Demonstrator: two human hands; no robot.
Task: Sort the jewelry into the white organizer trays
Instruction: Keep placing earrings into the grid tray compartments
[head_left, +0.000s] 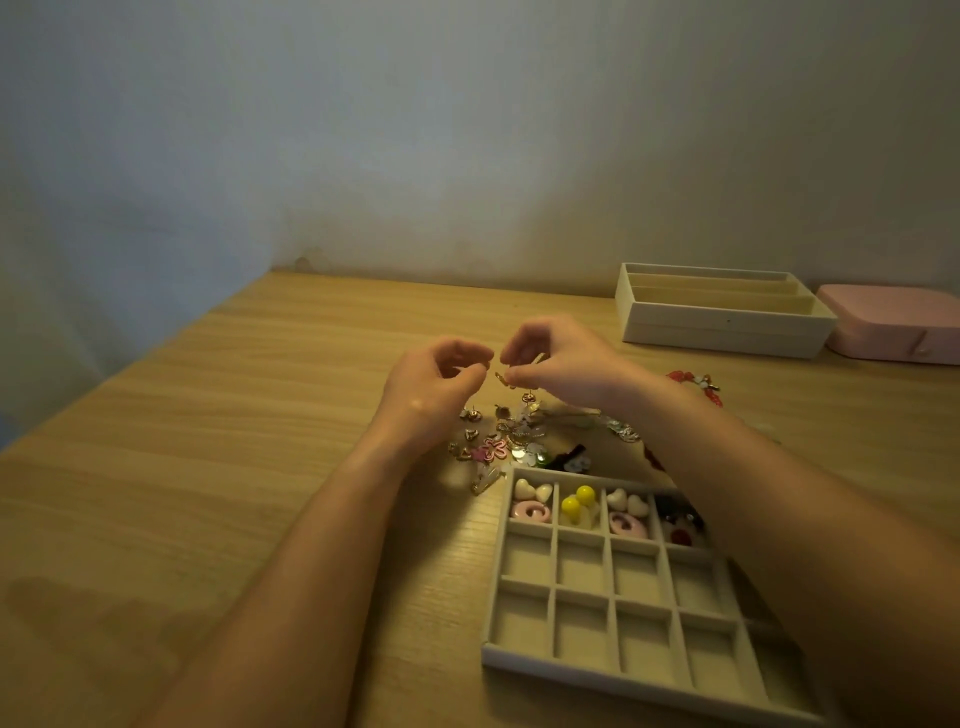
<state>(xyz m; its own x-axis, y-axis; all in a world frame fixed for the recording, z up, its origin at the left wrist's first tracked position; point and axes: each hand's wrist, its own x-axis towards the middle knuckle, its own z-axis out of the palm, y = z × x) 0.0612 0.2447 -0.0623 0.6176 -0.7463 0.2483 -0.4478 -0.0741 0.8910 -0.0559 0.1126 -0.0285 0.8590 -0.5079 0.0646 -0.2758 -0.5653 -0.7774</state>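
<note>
My right hand (561, 364) pinching a small gold earring (502, 379) above the jewelry pile (496, 448), my left hand (441, 382) curled just beside it (grip unclear)

On the table (260, 415), the loose jewelry pile (511, 441) lies at 11 o'clock from the grid tray (623, 680). The slotted tray (722, 325) stands far at 1 o'clock, with a closed case (893, 322) just at its 3 o'clock.

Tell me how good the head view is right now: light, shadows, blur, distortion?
Head view: dim, warm light, no glare; the right forearm shades the right side of the grid tray; the small gold piece in the right hand is soft, so whether the left hand touches it is unclear; the jewelry pile reads murky; the wide-angle lens slightly bows the table edges.
</note>
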